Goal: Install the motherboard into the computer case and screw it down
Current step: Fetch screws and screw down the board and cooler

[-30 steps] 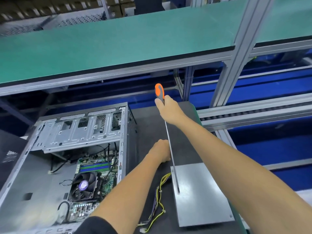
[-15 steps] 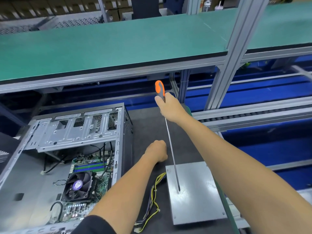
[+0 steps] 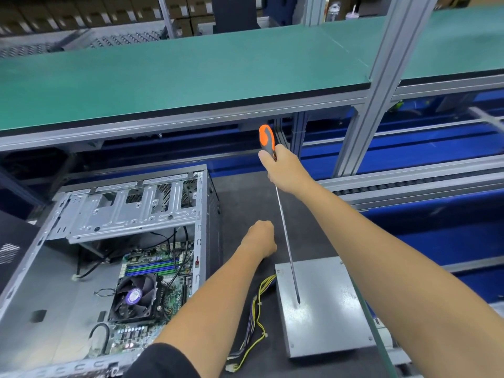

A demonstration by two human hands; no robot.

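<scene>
An open computer case (image 3: 201,203) lies on its side at the left of the dark work mat. Inside it sits the green motherboard (image 3: 174,293) with a black CPU fan (image 3: 133,296). My right hand (image 3: 286,173) grips a long screwdriver (image 3: 286,236) by its orange and grey handle, held upright to the right of the case. The shaft's tip hangs over a grey power supply box (image 3: 327,317). My left hand (image 3: 260,238) is curled into a fist over the mat between the case and the shaft; whether it holds anything is hidden.
Yellow and black cables (image 3: 256,323) trail from the power supply toward the front edge. A green-topped shelf (image 3: 177,72) spans the bench above. Aluminium posts (image 3: 381,85) and a roller conveyor (image 3: 409,181) stand at the right. A black panel (image 3: 11,249) lies far left.
My view has shifted slightly, so the case and power supply sit a little further left. Both hands hold nearly the same pose, with the screwdriver still upright.
</scene>
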